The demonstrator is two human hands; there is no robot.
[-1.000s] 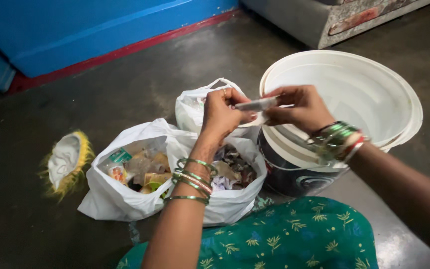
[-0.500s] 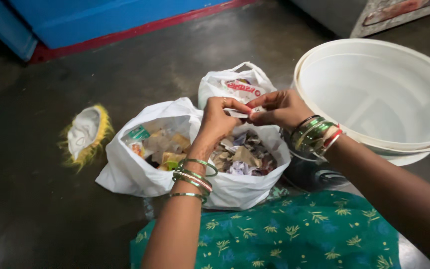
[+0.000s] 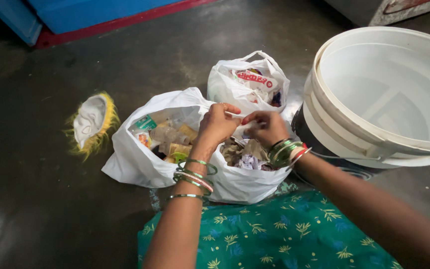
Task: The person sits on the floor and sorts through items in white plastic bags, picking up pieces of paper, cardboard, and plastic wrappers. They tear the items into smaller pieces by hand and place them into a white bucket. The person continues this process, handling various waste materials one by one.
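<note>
Both hands have come down and toward the body since a second ago — then they were raised in front of the white bucket (image 3: 384,99), stretching a small pale strip of wrapper between them; now they sit low over the open white bag (image 3: 235,174) of crumpled scraps. The left hand (image 3: 216,124) is pressed together at thumb and forefinger, pinching one end of the small scrap (image 3: 236,115). The right hand (image 3: 265,127) is curled with its fingertips closed on the other end, so the two hands nearly touch. The scrap is much shorter in view than before, mostly hidden between the fingers — folded or bunched, though I cannot tell which.

That scrap now hangs directly above the mouth of the bag of paper bits, just under both hands. My judgement is that the piece has been brought from bucket height down to this bag.

Left of the left hand lies a second open bag (image 3: 145,149) with packets and wrappers. Beyond both hands stands a smaller knotted bag (image 3: 247,82). The bucket is to the right of the right hand, well apart from it now. Far left on the floor (image 3: 41,199) lies a white-and-yellow fringed object (image 3: 91,122), untouched.
</note>
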